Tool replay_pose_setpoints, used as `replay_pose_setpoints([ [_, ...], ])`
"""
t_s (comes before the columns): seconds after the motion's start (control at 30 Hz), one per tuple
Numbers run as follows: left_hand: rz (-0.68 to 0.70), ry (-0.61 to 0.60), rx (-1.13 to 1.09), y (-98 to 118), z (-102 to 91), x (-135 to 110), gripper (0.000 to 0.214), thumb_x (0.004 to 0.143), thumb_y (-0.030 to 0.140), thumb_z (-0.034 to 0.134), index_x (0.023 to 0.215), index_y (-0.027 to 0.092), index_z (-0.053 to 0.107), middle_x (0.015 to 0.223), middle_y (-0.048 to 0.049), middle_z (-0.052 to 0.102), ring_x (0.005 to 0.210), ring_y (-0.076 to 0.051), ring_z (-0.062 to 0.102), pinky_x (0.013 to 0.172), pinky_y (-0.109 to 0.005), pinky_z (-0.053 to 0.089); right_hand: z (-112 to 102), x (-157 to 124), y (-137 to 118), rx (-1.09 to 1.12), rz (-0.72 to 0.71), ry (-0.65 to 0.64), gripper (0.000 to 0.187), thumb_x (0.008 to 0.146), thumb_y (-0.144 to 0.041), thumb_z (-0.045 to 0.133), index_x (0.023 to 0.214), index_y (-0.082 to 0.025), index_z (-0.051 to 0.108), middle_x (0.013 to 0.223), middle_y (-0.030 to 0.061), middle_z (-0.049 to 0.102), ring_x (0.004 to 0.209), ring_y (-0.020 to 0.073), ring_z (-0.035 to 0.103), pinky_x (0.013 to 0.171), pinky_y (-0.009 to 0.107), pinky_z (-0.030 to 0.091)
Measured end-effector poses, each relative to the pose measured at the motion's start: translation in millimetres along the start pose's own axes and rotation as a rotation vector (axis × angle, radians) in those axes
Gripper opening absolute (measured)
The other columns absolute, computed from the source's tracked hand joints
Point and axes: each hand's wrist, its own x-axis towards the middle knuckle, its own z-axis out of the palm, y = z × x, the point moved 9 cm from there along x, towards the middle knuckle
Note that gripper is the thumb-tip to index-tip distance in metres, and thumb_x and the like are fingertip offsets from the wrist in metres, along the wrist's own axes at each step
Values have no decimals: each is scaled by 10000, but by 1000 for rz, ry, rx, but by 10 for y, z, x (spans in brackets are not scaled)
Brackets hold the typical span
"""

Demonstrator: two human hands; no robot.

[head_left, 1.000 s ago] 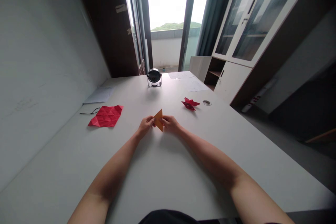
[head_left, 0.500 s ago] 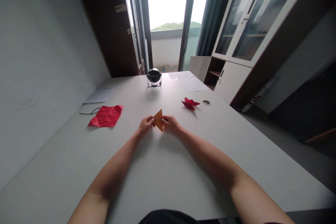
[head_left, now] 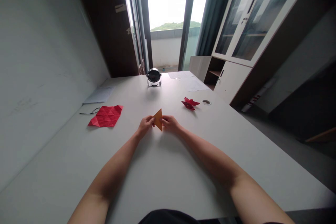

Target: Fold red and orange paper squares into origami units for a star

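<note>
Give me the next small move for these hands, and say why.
Probably lower the orange paper flat onto the table and press its edges: it shows as a triangle, and the left hand and right hand hold it from either side, seemingly tilted up rather than lying flat.

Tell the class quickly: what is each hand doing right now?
Left hand: closed, pinching the folded orange paper at its left side.
Right hand: closed, fingers at the paper's right edge.
</note>
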Motion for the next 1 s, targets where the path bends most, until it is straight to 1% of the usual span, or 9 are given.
replay_pose_setpoints([
  [0.13,-4,17,24,33,-2,-22,349,852,482,603,875,142,679,563,19,545,495,-99,460,489,-220,339,-11,1,19,-55,20,17,348,861,-451,516,853,-152,695,685,11,625,637,145,536,585,233,386],
  [0.27,0,34,30,60,-9,-32,337,844,484,606,828,154,670,531,37,493,476,-89,407,472,-216,301,-26,-8,-2,-84,13,29,338,864,-443,518,825,-155,690,659,5,608,621,142,529,568,230,367],
  [0.47,-20,23,3,47,5,-31,357,826,505,622,843,152,665,549,27,527,485,-94,434,476,-218,317,-19,-9,-28,-63,-7,15,355,871,-458,515,870,-159,707,695,16,637,644,154,552,592,237,391],
  [0.7,-3,29,6,42,-7,-24,355,835,494,619,872,145,675,567,19,538,502,-99,455,486,-220,335,-8,1,-7,-75,-9,7,347,873,-442,513,887,-158,712,706,15,643,640,150,550,591,235,389],
  [1.0,-4,37,22,32,-25,-17,351,833,491,620,887,150,686,546,32,517,489,-98,434,483,-222,322,-14,2,1,-87,1,10,329,861,-438,518,844,-166,704,693,3,636,642,148,539,591,232,386],
])
